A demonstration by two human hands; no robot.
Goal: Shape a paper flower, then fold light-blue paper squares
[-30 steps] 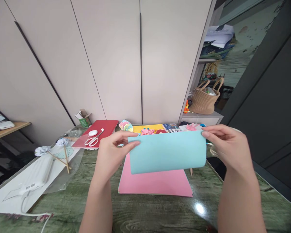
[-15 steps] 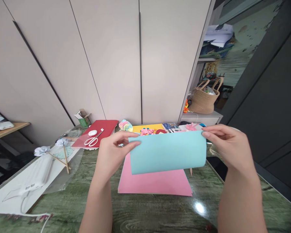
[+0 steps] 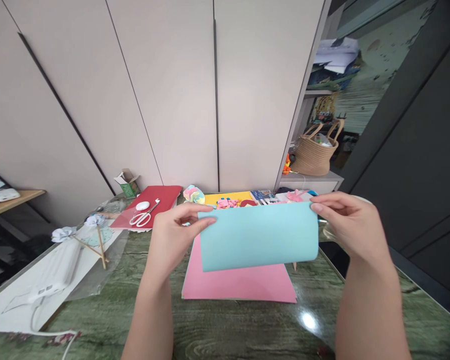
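A light blue sheet of paper (image 3: 259, 237), curved over at its lower edge, hangs in the air between my hands. My left hand (image 3: 176, 232) pinches its upper left corner between thumb and fingers. At the upper right corner, my right hand (image 3: 347, 220) grips it the same way. Below and behind it, a stack of pink paper (image 3: 240, 286) lies on the table, partly covered from view by the blue sheet. Small pink pieces (image 3: 228, 203) on a yellow sheet (image 3: 243, 196) show just above the blue paper's top edge.
White-handled scissors (image 3: 142, 216) and a round white object (image 3: 142, 205) rest on red paper (image 3: 159, 195) at the left. Paper flowers on sticks (image 3: 101, 245) and a white power strip (image 3: 56, 270) with a cable are further left. A dark phone (image 3: 335, 255) lies by my right wrist.
Almost nothing differs. The whole view has shifted very slightly, and both hands keep the blue paper in the same hold.
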